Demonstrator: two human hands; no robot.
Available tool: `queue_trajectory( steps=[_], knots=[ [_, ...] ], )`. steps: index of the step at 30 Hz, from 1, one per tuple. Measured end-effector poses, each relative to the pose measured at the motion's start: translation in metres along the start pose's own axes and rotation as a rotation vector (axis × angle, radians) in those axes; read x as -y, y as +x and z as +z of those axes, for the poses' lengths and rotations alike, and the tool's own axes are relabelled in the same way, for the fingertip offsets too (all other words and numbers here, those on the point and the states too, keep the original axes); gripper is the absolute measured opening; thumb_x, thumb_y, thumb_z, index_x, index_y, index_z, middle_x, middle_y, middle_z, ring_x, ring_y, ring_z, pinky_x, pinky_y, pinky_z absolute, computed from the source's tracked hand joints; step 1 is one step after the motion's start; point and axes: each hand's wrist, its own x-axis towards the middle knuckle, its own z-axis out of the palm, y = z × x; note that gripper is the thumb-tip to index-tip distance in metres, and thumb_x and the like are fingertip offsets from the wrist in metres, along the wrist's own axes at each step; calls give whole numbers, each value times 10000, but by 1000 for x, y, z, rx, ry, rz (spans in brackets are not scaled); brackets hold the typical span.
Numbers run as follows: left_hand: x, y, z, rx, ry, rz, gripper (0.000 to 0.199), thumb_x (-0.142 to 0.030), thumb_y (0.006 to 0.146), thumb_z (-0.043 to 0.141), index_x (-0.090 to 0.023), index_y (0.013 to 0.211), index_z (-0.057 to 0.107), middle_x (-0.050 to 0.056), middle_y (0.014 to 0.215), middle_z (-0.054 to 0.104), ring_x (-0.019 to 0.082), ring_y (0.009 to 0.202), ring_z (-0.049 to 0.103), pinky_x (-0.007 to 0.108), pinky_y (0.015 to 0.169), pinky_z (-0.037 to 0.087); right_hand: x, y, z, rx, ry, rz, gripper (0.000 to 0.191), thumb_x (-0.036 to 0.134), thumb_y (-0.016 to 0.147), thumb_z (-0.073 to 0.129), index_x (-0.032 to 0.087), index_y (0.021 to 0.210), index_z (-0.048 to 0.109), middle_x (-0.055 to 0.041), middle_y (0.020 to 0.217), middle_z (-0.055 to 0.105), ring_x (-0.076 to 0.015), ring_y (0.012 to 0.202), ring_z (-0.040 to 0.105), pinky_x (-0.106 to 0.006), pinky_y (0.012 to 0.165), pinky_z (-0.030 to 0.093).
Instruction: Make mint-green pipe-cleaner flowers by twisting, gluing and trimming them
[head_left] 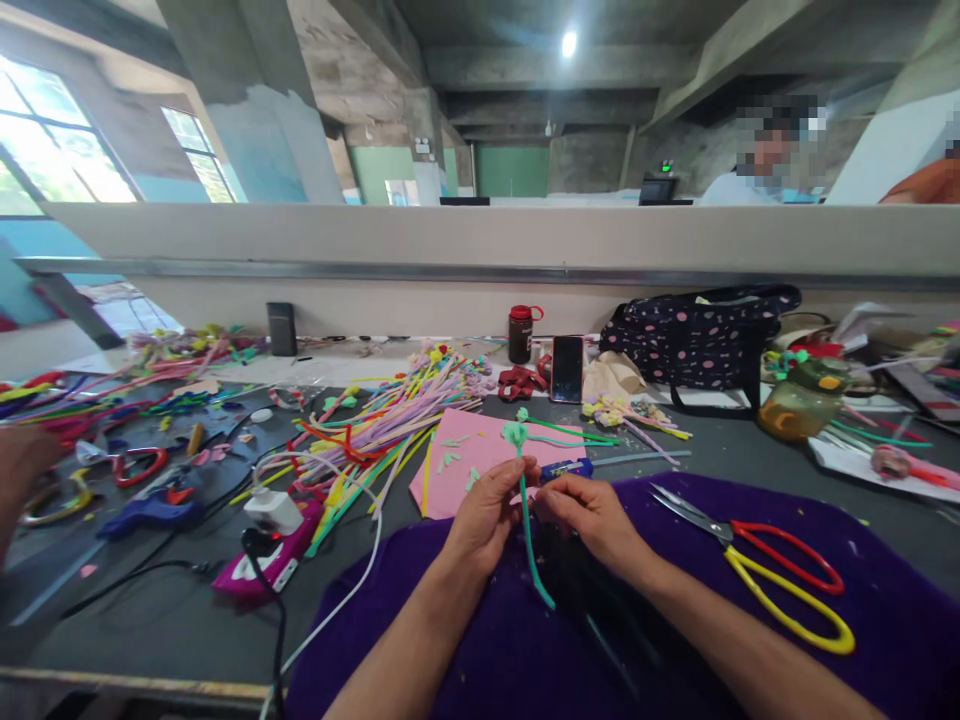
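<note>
We grip a fuzzy green stem (529,540) in our left hand (478,515), over purple cloth (877,590) at the near edge of the bench (180,640); our right hand (594,518) bunches its fingers alongside, on what we cannot tell. White lettering on the brown jar (519,342) is illegible.

Passage over purple cloth (892,620) between right hand (589,510) and red-and-yellow-handled metal scissors (726,532) (handles spread); thin white cable (381,522) obstructs leftward.

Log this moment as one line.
left hand: holding green fuzzy stem | right hand: close beside it, grip unclear | scissors: lying on purple cloth
</note>
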Motion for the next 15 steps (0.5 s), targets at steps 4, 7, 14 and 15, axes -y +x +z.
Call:
queue_trajectory(
  steps=[4, 7, 14, 15],
  knots=[
    [4, -1, 1, 36, -22, 10, 253, -295, 630, 704, -113, 805, 684, 76, 820, 647, 154, 703, 585, 244, 606, 460, 3, 0, 12, 46, 161, 44, 185, 318, 791, 533, 150, 818, 604, 31, 600, 507, -67, 449, 432, -187, 424, 309],
    [6, -2, 2, 67, 0, 4, 248, -292, 618, 713, -113, 787, 687, 62, 783, 654, 143, 645, 587, 240, 577, 461, 3, 1, 16, 26, 227, 58, 173, 320, 774, 555, 150, 747, 577, 50, 551, 469, -58, 424, 419, -182, 414, 308],
    [9, -1, 3, 101, 126, 10, 345, -345, 638, 697, -110, 890, 682, 58, 683, 641, 132, 546, 564, 233, 497, 430, -3, 2, 16, -2, 285, 146, 183, 315, 730, 602, 169, 693, 498, 76, 505, 444, -44, 384, 390, -161, 367, 259],
    [9, -1, 3, 102, 145, 15, 354, -353, 638, 696, -108, 895, 683, 58, 677, 639, 131, 547, 561, 231, 501, 426, -3, 2, 15, -4, 292, 159, 196, 320, 726, 603, 170, 678, 486, 78, 497, 442, -43, 376, 391, -159, 361, 250]
  ],
)
